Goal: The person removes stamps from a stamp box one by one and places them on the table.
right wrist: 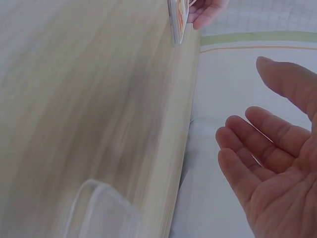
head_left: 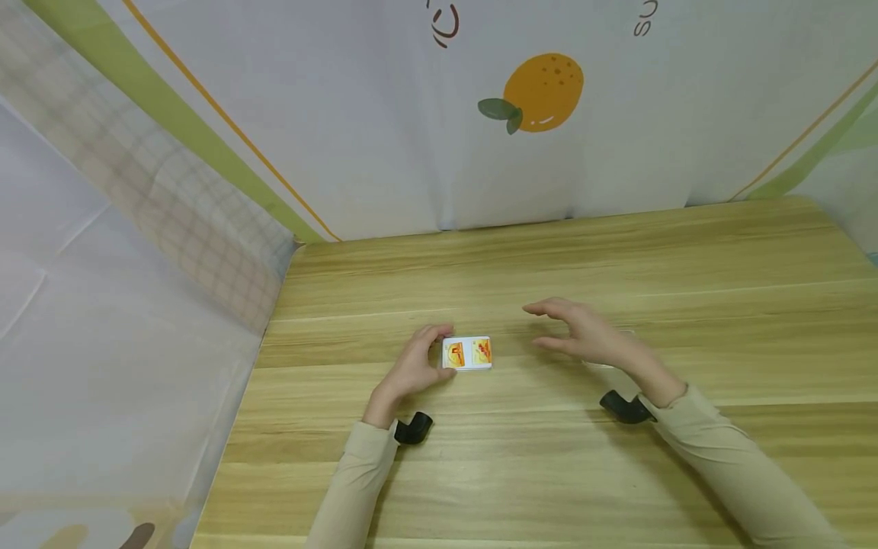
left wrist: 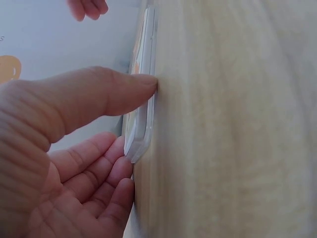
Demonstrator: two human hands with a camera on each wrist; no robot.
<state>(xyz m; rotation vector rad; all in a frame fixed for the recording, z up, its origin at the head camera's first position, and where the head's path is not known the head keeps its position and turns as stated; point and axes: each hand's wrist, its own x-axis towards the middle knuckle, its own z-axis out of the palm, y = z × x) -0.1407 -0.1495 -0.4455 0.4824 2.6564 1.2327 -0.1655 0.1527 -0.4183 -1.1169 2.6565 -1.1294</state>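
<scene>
Tabletop (head_left: 514, 473) of woodgrain meets fruit-printed cloth (head_left: 377, 114); your left hand (head_left: 410, 367) pinches the card box (head_left: 468, 354) at its left end; right of it, your right hand (head_left: 591, 334) gapes wide.

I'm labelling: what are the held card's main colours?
The card is mainly white, orange and yellow, clearest in the head view.

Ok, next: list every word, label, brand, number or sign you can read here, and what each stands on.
"S", then apparently "U": thin brown letters on the white printed cloth backdrop, turned sideways, cut by the frame.
"S": dark letter, same backdrop, left wrist view's edge.
Possibly "IC": bolder brown letters, same backdrop, cut off.
White rectangular card with two orange pictures: tiny marks, too small to read.
</scene>
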